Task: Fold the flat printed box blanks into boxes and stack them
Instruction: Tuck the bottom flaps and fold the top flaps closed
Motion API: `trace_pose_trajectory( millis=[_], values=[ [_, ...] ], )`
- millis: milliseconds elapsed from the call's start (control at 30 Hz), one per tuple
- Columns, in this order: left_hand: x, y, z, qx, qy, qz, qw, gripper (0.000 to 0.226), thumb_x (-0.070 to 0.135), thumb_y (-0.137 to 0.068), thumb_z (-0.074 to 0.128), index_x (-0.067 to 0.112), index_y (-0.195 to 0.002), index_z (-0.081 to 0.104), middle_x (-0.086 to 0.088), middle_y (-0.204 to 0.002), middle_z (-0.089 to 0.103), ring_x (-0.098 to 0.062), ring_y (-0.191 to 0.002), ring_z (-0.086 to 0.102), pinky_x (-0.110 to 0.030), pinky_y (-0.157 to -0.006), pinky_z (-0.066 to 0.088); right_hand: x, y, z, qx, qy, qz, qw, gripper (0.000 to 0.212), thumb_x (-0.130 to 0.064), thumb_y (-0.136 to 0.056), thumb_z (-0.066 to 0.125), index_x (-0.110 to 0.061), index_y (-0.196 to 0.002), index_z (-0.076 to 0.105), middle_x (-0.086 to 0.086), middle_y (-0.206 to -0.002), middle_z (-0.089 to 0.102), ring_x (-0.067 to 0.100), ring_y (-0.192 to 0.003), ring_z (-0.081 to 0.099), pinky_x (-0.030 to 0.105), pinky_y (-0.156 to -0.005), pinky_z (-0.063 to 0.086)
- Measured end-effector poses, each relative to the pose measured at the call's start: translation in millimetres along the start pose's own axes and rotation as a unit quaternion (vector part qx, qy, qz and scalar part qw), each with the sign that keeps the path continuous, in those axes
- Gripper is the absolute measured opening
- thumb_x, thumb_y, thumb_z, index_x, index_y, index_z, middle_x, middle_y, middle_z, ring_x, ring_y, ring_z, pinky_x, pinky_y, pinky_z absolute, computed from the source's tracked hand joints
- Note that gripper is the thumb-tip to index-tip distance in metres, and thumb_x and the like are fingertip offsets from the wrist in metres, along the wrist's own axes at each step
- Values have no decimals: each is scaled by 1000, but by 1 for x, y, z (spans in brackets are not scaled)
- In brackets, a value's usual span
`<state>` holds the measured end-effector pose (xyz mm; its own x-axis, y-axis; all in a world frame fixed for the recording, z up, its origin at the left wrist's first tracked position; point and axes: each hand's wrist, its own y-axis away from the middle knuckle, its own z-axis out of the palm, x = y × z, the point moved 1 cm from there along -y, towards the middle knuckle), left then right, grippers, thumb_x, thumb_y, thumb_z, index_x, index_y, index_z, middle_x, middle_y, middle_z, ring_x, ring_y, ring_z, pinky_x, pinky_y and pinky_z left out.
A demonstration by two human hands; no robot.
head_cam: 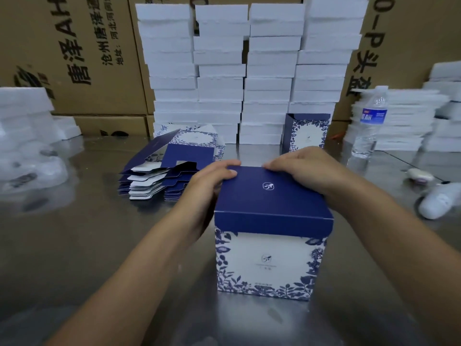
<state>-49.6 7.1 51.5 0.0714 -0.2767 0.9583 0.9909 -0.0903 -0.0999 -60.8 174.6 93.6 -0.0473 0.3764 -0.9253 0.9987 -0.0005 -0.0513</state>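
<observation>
1. Closing the lid (269, 193) of a blue-and-white printed box (272, 260), which stands upright on the metal table (99, 245) directly in front of the person. The lid appears seated, its front flap lying down over the near wall.
2. The left hand (212, 186) grips the upper left side of the box: the fingers curl round the far left corner and the thumb rests on the lid.
3. The right hand (304, 168) lies along the rear edge of the lid, fingers lightly bent and close together, the tips pressing down. Its thumb is hidden, so whether it wraps the back wall cannot be told.
4. Technique, as a judgement: press evenly along the rear crease with both hands so that the lid sits square, and steady the side walls without squeezing them, since thin card is likely to buckle or crease. Check that the front flap lies flush before letting go.
5. The supply of flat blanks (159, 181) lies fanned in a pile to the left, just behind the left hand.
6. One finished box (308, 132) stands behind the right hand, against the white foam stacks (224, 71); it probably marks where the present box should go.
7. A water bottle (369, 126) stands to the right, well clear of the work.
</observation>
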Motion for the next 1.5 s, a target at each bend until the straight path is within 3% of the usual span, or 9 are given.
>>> trace_pose_trajectory(
  millis=[67,233,400,633,900,1033,1267,1433,1500],
  values=[
    [5,-2,1,7,-10,-29,999,20,10,-90,51,19,-92,68,-1,-78,72,-12,-65,66,-19,-59,52,-1,3,4,-10,8,12,1000,12,-25,-79,74,-16,-72,74,-5,-55,69,6,-43,61,15,-39,46],
    [24,-12,1,-29,-203,-76,976,22,22,-90,59,8,-103,71,-10,-102,73,-20,-83,65,-32,-85,47,-3,7,5,-6,3,-3,1000,18,-30,-80,73,-14,-73,73,-8,-49,65,3,-38,57,10,-35,39],
    [34,-21,14,-36,-351,-63,933,20,30,-88,61,13,-82,70,2,-65,71,-10,-52,63,-15,-50,45,-4,7,6,-13,-1,-16,1000,15,-23,-83,71,-15,-71,70,-12,-46,63,-2,-38,56,8,-36,37],
    [28,-23,15,-12,-316,-38,948,23,23,-88,65,20,-65,61,10,-48,62,-3,-39,55,-10,-41,41,-3,6,6,-10,-7,-12,1000,16,-21,-82,71,-17,-67,69,-12,-46,62,-1,-37,55,8,-35,37],
    [24,-17,9,65,-259,-40,963,6,18,-90,59,12,-87,60,-7,-74,61,-16,-55,55,-21,-51,40,1,9,4,30,-31,14,999,17,-24,-82,73,-8,-75,70,-8,-44,62,4,-34,56,10,-32,37],
    [17,-10,3,77,-205,-34,975,12,22,-90,61,11,-86,65,-7,-73,65,-20,-64,59,-26,-64,46,0,10,4,27,-38,9,999,18,-23,-83,72,-9,-71,69,-7,-46,62,4,-34,55,10,-33,36],
    [18,-11,6,76,-208,-15,975,12,16,-92,57,6,-88,62,-12,-76,62,-23,-70,56,-28,-65,42,1,9,2,24,-31,18,999,18,-26,-83,71,-12,-71,69,-10,-44,62,3,-34,56,10,-32,37],
    [14,-9,5,69,-190,-17,979,14,20,-94,56,7,-91,61,-13,-80,62,-22,-65,57,-21,-56,46,14,9,-6,48,-74,48,995,18,-28,-85,68,-10,-83,70,2,-73,70,17,-61,65,27,-64,53],
    [11,-8,6,71,-158,-27,985,16,21,-94,56,8,-88,62,-10,-77,64,-22,-65,58,-23,-60,46,16,10,-7,46,-83,50,994,18,-28,-87,67,-11,-86,72,5,-79,72,19,-64,64,30,-67,52]
  ],
)
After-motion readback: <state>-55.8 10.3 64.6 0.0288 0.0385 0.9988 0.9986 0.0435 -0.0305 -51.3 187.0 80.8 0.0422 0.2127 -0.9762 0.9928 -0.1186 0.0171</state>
